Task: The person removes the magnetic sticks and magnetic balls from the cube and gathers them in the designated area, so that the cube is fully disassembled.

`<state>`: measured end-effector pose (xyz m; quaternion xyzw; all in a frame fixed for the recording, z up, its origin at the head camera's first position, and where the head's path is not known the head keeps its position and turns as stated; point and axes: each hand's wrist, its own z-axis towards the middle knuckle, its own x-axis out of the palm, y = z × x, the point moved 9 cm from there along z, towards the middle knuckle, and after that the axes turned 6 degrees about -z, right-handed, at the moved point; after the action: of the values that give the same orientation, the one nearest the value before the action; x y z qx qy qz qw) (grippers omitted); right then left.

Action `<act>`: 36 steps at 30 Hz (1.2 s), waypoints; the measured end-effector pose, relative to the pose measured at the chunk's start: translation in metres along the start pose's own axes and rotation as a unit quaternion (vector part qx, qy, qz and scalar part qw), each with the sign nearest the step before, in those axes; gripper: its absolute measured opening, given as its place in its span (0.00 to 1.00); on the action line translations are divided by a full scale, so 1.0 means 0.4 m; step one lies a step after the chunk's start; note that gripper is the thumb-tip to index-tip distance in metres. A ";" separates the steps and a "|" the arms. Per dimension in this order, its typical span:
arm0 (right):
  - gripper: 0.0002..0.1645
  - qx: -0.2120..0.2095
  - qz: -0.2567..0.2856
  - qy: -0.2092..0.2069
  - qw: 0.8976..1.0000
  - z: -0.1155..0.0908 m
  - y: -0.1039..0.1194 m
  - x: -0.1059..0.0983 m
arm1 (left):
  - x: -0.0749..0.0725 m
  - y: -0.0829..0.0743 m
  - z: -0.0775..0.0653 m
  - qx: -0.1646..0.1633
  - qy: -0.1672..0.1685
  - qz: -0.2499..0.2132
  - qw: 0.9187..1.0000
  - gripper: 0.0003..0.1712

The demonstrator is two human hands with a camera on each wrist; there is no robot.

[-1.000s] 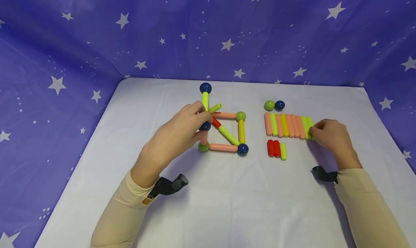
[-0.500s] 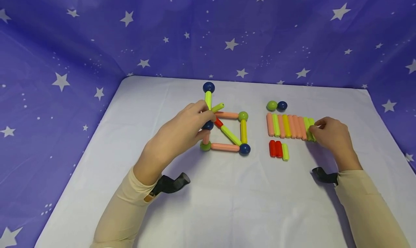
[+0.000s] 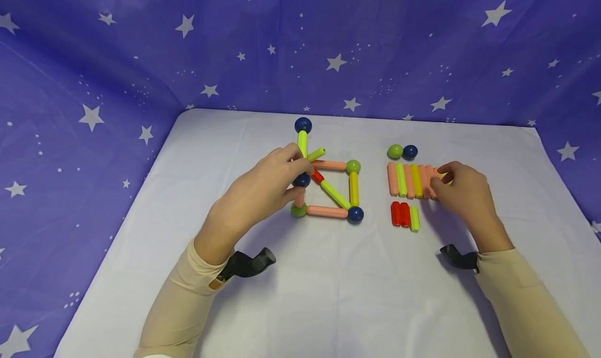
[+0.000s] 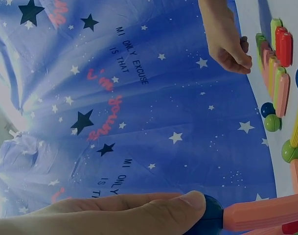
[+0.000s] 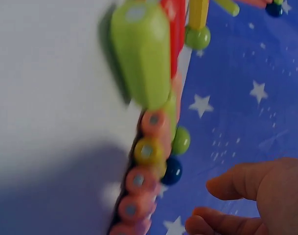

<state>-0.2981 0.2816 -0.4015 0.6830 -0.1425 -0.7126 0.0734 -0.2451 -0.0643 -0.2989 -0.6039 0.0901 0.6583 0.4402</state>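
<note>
My left hand (image 3: 265, 191) grips a dark blue ball (image 3: 302, 180) on the left side of a structure of magnetic rods and balls. In the left wrist view the thumb presses that blue ball (image 4: 210, 215), from which a pink rod (image 4: 261, 213) runs. A light green rod (image 3: 302, 144) topped by another blue ball (image 3: 303, 124) rises beyond the fingers. My right hand (image 3: 465, 191) hovers over the right part of a row of pink, green and yellow rods (image 3: 408, 180), hiding its end. Its fingertips (image 5: 219, 188) are apart with nothing between them.
Two short red rods (image 3: 400, 214) and a short green rod (image 3: 415, 218) lie in front of the row. A green ball (image 3: 395, 151) and a blue ball (image 3: 410, 151) sit behind it. A starry purple cloth (image 3: 263, 81) hangs around the white table (image 3: 328, 295).
My right hand has moved left and slightly up from the green rods at the row's right end, over the pink ones. The left hand keeps its hold; the view has shifted slightly.
</note>
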 end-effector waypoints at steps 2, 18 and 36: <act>0.25 -0.017 0.004 -0.004 1.000 -0.006 0.029 0.003 | 0.000 0.000 0.000 0.001 0.000 0.000 1.000 0.15; 0.22 -0.252 0.022 0.070 0.965 0.051 0.432 0.086 | -0.003 -0.003 0.001 0.002 0.004 0.003 1.000 0.15; 0.09 -0.318 0.038 0.160 0.934 0.107 0.613 0.191 | -0.001 -0.001 0.004 0.015 -0.004 -0.022 1.000 0.14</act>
<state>-0.3672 0.0307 -0.3987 0.7228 0.0799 -0.5988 0.3355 -0.2459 -0.0633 -0.2982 -0.5962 0.0851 0.6496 0.4640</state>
